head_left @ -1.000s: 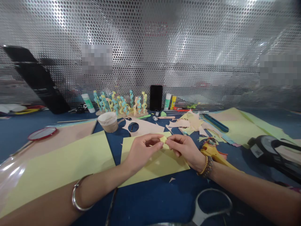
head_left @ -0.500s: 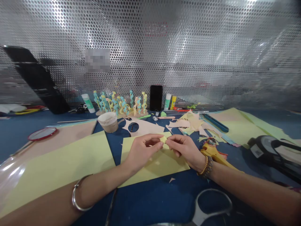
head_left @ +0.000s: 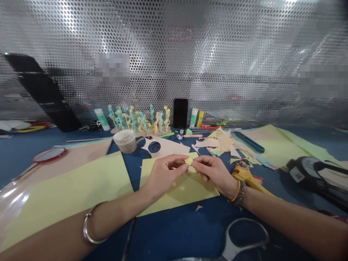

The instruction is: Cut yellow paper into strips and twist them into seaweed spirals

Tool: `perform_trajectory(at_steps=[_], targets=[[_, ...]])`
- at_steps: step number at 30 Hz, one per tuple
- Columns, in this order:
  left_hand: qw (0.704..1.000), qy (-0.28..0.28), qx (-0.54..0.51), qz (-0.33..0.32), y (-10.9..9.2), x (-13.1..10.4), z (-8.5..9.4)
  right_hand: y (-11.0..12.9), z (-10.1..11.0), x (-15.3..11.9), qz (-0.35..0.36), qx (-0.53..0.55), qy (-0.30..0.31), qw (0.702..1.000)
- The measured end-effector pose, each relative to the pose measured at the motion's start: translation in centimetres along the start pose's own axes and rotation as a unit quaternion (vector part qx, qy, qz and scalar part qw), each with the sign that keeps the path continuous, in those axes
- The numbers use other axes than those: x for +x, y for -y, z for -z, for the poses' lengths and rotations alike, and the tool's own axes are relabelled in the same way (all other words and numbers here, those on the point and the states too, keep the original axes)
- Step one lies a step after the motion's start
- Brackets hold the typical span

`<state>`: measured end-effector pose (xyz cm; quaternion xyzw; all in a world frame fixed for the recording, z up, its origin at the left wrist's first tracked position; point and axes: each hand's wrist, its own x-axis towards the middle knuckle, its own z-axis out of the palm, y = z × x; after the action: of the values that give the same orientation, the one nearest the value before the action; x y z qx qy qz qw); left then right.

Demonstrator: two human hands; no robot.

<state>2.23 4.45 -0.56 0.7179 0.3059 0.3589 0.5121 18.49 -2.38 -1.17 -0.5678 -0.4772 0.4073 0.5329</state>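
- one small folded yellow paper piece [head_left: 189, 160] sits between the two hands, raised just above a yellow sheet [head_left: 187, 190] on the blue table [head_left: 176, 232].
- left hand [head_left: 164, 174]: thumb and forefinger pinched together on the left end of the paper piece; other fingers curled under.
- right hand [head_left: 214, 173]: thumb and forefinger pinched on the right end of the same piece; fingertips of both hands nearly touching.
- wrists: one silver bangle [head_left: 89, 226] on the left forearm; beaded bracelets [head_left: 238, 192] on the right wrist, count not clear.
- yellow sheets: two large ones counted near the hands, the one under them and a second yellow sheet [head_left: 73, 188] to the left, apart from it.
- one yellow-handled tool [head_left: 248, 175] just right of the right wrist; type cannot be told.
- one paper cup [head_left: 125, 140] beyond the left hand, beside a tan sheet with round cut-outs [head_left: 165, 146].
- one heap of tan and yellow paper offcuts [head_left: 221, 142] beyond the right hand.
- back row against the perforated metal screen [head_left: 174, 54]: one cluster of blue and yellow paper figures [head_left: 138, 119], one black phone [head_left: 180, 112] standing upright, three glue sticks (one green-white glue stick [head_left: 102, 119] at left, two glue sticks [head_left: 197, 117] right of the phone).
- one red-rimmed round lid [head_left: 49, 154] far left; one black device [head_left: 312, 174] far right.
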Motion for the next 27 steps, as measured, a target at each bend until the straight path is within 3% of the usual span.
perform_trajectory(at_steps=[27], targets=[[1.0, 0.002, -0.001, 0.004, -0.3, -0.05, -0.07, -0.07, -0.02, 0.08, 0.003, -0.002, 0.002, 1.0]])
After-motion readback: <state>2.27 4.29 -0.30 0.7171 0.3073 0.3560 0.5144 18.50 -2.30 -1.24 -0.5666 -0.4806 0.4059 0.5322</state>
